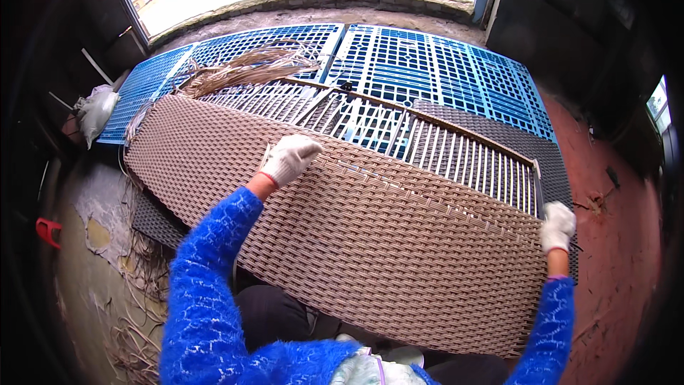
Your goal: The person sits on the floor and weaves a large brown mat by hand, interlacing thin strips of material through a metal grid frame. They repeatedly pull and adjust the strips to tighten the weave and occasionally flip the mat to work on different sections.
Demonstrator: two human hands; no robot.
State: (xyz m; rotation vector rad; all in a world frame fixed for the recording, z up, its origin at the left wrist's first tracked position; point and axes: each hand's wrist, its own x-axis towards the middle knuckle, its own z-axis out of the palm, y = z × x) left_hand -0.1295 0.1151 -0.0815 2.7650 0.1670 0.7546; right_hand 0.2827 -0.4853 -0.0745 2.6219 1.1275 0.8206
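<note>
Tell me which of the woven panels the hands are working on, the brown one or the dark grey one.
The brown woven panel: left hand rests at its weaving edge, right hand grips its end. The dark grey panel lies underneath, untouched.

Two gloved hands show: the left hand (291, 158) and the right hand (557, 226), each in one white knit glove, so two gloves. Two blue fuzzy sleeves (206, 292) lead to them. One large brown woven panel (356, 242) lies across the middle, part woven and part bare upright strands. One darker woven panel (524, 144) lies under it. Blue plastic grid pallets (427, 64) lie side by side on the floor; at least three can be told apart. One bundle of loose wicker strands (246, 70) rests on them. One red plastic piece (48, 230) sits at the left, and one whitish bag (96, 110).
</note>
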